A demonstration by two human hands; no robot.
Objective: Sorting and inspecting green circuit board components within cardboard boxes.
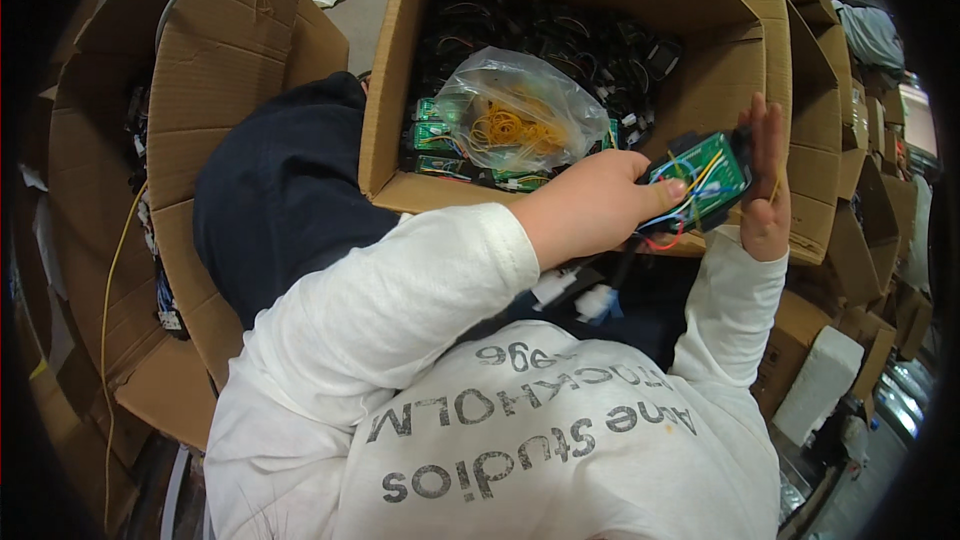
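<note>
- My left hand (600,198) reaches rightward, thumb clamping the green circuit board (718,168).
- My right hand (767,180) stands upright beside it, fingers straight, unclenched.
- Board: by the carton's (715,70) near rim.

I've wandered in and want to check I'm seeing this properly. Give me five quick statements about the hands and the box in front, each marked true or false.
1. The left hand grips a green circuit board with coloured wires. True.
2. The right hand is clenched in a fist. False: the right hand has its fingers extended, beside the board.
3. Thin yellow loops lie in a clear plastic bag. True.
4. That bag sits on the floor. False: it rests inside the cardboard box, on top of other devices.
5. Both sleeves are white. True.
</note>
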